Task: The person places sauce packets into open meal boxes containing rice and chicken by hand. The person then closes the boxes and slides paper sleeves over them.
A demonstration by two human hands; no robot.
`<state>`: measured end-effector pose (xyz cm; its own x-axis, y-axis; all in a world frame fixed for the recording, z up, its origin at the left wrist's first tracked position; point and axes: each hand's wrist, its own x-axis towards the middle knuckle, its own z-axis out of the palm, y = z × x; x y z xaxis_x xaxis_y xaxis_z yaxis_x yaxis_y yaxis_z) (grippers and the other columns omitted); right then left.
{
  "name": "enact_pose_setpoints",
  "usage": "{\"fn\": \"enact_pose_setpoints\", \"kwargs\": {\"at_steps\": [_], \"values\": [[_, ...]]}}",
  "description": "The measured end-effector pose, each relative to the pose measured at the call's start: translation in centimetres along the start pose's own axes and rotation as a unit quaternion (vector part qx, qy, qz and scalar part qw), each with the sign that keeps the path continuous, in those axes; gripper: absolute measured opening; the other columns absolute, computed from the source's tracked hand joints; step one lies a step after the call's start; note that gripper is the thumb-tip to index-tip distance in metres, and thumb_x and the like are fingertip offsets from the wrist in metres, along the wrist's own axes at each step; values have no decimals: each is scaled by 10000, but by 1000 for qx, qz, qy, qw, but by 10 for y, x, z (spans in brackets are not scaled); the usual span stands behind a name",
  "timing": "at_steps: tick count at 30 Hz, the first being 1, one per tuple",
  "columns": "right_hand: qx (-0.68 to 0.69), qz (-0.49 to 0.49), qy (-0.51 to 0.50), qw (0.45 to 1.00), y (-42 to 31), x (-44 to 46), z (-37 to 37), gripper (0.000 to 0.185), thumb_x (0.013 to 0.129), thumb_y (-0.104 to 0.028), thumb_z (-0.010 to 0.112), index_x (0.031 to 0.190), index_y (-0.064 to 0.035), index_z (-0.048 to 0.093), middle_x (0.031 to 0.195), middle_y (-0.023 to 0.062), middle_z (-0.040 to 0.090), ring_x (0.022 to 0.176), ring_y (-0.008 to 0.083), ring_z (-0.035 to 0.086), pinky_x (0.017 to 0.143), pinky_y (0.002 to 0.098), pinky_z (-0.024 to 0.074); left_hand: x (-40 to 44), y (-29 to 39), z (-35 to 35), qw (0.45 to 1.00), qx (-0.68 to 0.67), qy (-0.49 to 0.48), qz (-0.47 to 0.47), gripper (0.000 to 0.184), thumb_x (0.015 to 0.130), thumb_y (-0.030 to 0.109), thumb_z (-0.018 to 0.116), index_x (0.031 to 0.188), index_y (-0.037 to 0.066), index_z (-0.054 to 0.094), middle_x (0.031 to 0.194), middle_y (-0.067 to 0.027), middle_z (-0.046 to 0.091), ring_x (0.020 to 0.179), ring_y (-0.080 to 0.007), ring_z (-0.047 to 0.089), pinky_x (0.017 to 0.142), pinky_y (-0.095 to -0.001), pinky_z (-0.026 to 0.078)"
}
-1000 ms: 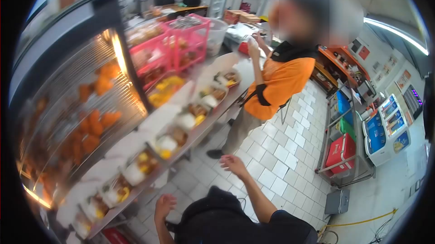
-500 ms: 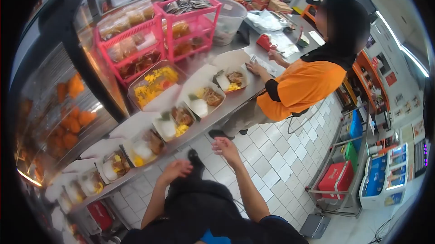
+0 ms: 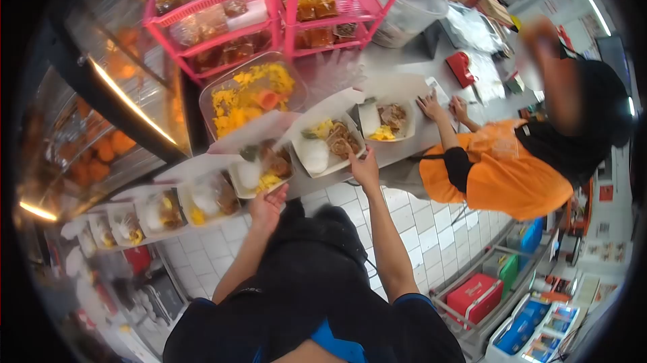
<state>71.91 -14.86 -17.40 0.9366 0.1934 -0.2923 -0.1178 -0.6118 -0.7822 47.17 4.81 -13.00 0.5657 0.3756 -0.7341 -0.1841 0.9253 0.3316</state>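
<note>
- Both hands are moving up to the counter (image 3: pixel 310 191) since the earlier frame.
- Right hand (image 3: pixel 365 168) is touching the near corner of the second box (image 3: pixel 331 174) from the right; whether its fingers are clamping, I cannot tell.
- Left hand (image 3: pixel 267 208) is bending its fingers at the third box's (image 3: pixel 244 190) front edge, grip unclear.
- Eight boxes are showing in a row, apparently all holding food; filling is looking done, nearer lids standing open.
- Two pink racks (image 3: pixel 280 16) and one yellow-food tub (image 3: pixel 301 93) are standing behind.
</note>
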Motion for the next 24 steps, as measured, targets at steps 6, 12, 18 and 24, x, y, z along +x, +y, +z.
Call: {"fn": "enact_pose_setpoints", "kwargs": {"at_steps": [6, 12, 18, 24], "values": [[10, -50, -131, 990, 15, -7, -16, 564, 809, -27, 679, 1293, -3, 390, 1076, 198, 592, 865, 266, 698, 681, 355, 638, 7, -2, -3, 996, 21, 27, 88, 386, 1039, 120, 381, 1349, -95, 464, 1289, -268, 618, 1177, -374, 651, 860, -373, 594], [-36, -30, -186, 982, 21, -17, -31, 477, 821, -75, 670, 1194, 16, 386, 963, 211, 653, 763, 266, 729, 635, 360, 613, -8, -11, 12, 981, 164, -4, 102, 492, 1064, 322, 483, 1393, -42, 454, 1316, -228, 618, 1175, -346, 648, 872, -382, 580], [-173, -139, -120, 968, -20, -23, -103, 539, 845, -179, 723, 1268, 7, 446, 1073, 238, 653, 849, 274, 695, 789, 397, 551, -31, -51, 61, 748, 641, -40, 167, 633, 945, 245, 704, 1447, -4, 410, 1287, -195, 607, 1134, -340, 627, 889, -435, 534], [-102, -179, 124, 971, -26, 25, -115, 603, 878, -237, 740, 1338, 9, 438, 1295, 285, 519, 1251, 410, 507, 1035, 493, 401, -58, -32, 141, 492, 605, 172, 602, 487, 839, 112, 708, 1304, 39, 585, 1104, -160, 604, 1085, -376, 551, 965, -492, 431]]}}
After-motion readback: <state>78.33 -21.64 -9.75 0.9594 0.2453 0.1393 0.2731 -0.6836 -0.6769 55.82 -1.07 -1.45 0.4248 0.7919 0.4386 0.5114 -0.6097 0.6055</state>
